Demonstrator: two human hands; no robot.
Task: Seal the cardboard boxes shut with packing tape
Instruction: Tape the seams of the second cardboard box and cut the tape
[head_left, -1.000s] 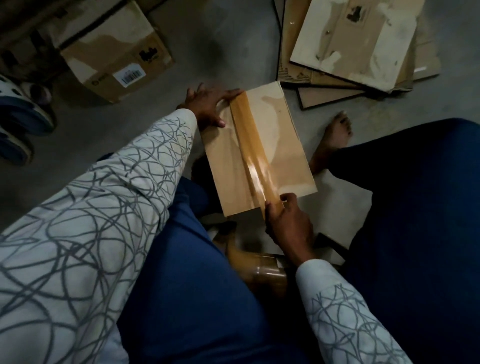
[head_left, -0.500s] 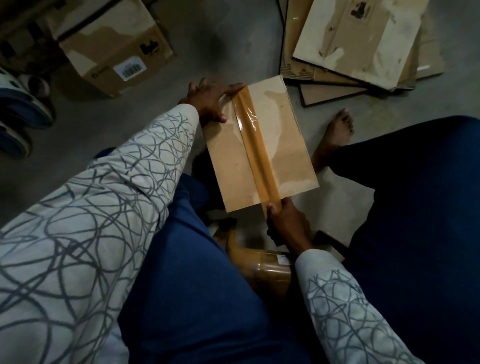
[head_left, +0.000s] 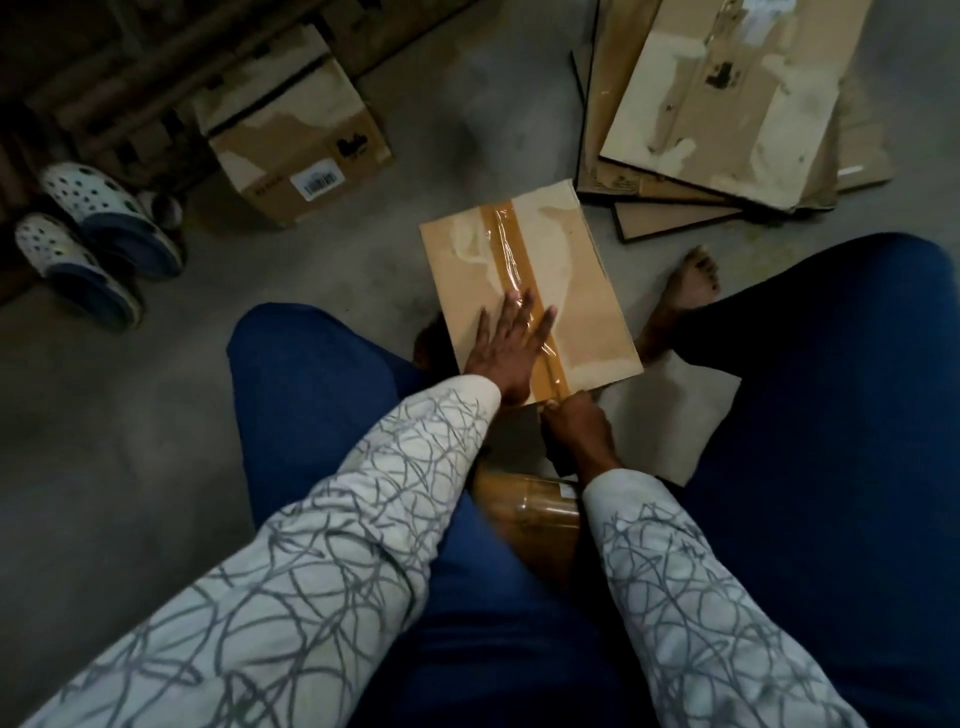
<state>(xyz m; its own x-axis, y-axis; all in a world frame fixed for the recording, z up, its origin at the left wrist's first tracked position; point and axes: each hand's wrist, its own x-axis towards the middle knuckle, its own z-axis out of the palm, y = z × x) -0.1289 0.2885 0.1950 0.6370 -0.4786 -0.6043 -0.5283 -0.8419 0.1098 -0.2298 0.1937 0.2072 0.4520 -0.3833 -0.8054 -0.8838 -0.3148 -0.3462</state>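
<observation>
Barcode sticker (head_left: 318, 182) and blurred dark logo (head_left: 352, 146) on far cardboard box (head_left: 260, 156), nothing legible.

I see the box (head_left: 576, 291) as matt brown cardboard, paler where the face is scuffed. Tape (head_left: 509, 249) on it is glossy brown plastic film, wrinkled, catching light. Roll (head_left: 535, 512) is the same film, shiny and translucent. Floor (head_left: 156, 415) is matt, rough concrete. Sleeves (head_left: 311, 571) are patterned cloth, trousers (head_left: 831, 415) plain blue cloth. Clogs (head_left: 104, 218) look like matt moulded plastic. Flat sheets (head_left: 727, 130) are matt cardboard, scuffed.

One head-worn wide-angle camera looks steeply down, close over the lap (head_left: 493, 597) and floor (head_left: 130, 493).
</observation>
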